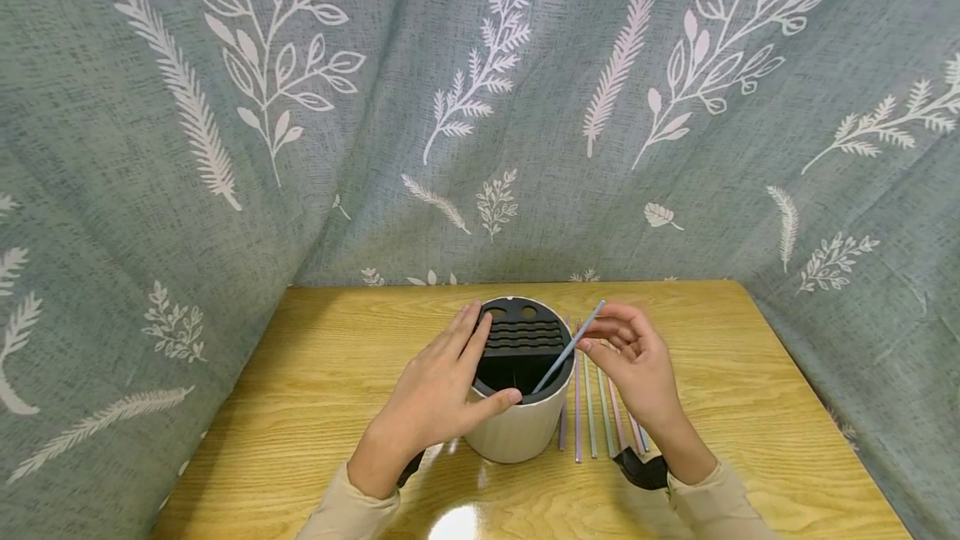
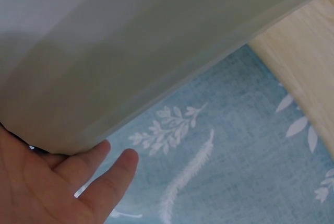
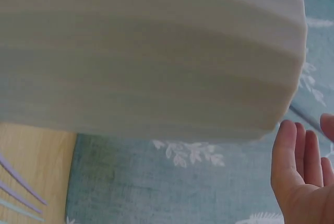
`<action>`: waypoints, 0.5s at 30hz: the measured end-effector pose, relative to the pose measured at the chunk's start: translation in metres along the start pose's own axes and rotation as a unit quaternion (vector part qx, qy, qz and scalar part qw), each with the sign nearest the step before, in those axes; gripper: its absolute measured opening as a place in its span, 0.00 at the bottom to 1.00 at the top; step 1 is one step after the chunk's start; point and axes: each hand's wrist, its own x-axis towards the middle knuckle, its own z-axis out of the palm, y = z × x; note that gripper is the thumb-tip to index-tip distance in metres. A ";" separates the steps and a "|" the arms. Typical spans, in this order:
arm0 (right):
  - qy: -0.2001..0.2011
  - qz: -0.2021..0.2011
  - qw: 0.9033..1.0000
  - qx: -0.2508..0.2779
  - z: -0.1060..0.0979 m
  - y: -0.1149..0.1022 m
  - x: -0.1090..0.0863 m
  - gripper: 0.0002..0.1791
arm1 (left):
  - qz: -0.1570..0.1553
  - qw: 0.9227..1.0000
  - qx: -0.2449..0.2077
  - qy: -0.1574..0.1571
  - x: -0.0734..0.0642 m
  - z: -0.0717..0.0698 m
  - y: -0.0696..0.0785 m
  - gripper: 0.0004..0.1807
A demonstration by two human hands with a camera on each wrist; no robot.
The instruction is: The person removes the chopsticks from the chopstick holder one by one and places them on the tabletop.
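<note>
A white ribbed holder (image 1: 517,432) stands upright on the table, with a black insert (image 1: 525,336) of wavy slots and round holes at its top. My left hand (image 1: 438,386) rests on its left rim, fingers stretched out and thumb along the front edge. Between thumb and fingertips, my right hand (image 1: 628,352) pinches a thin blue straw (image 1: 573,342). The straw slants down to the left, its lower end inside the holder's front opening. The left wrist view shows the fingers (image 2: 117,174) at the holder's rim. The pinch is hardly visible in the right wrist view.
Several purple, green, pink and blue straws (image 1: 589,415) lie side by side on the wooden table (image 1: 300,407), right of the holder and partly under my right hand. A leaf-patterned grey-green curtain (image 1: 465,148) hangs behind the table and along both sides.
</note>
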 end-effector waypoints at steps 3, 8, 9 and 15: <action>-0.003 -0.005 1.000 0.004 0.003 0.000 0.000 0.22 | -0.001 1.000 -0.003 -0.002 0.000 0.000 0.000 0.56; 0.001 -0.011 1.000 0.003 0.005 -0.001 0.001 0.21 | 0.001 1.000 0.001 0.001 0.000 0.000 0.001 0.56; 0.003 -0.013 1.000 0.003 0.005 -0.001 0.002 0.21 | 0.002 1.000 0.002 0.002 0.000 0.000 0.001 0.56; 0.017 -0.080 0.995 0.050 0.005 -0.018 0.018 0.22 | 0.005 1.000 -0.002 -0.001 0.000 -0.001 0.000 0.56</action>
